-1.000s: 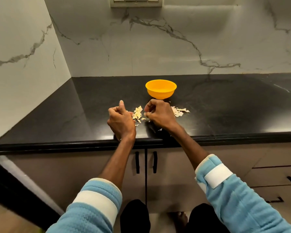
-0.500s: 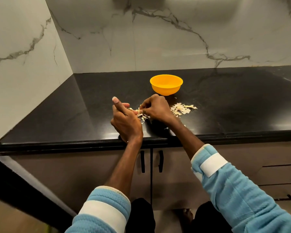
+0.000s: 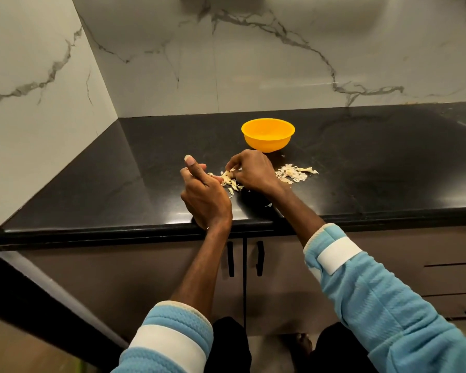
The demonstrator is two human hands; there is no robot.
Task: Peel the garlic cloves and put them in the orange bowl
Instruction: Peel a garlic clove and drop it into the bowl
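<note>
Mid-peel, I judge: right hand [image 3: 253, 173] grip pinched on clove [image 3: 228, 178] among skins [image 3: 293, 174] on worktop [image 3: 374, 170], near bowl [image 3: 267, 135]; left hand [image 3: 205, 196] curled alongside, hold unclear; next, strip skin, lift clove into bowl.

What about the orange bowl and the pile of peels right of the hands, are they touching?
Apart. The head view shows a strip of bare black counter between the orange bowl and the pile of peels.
</note>
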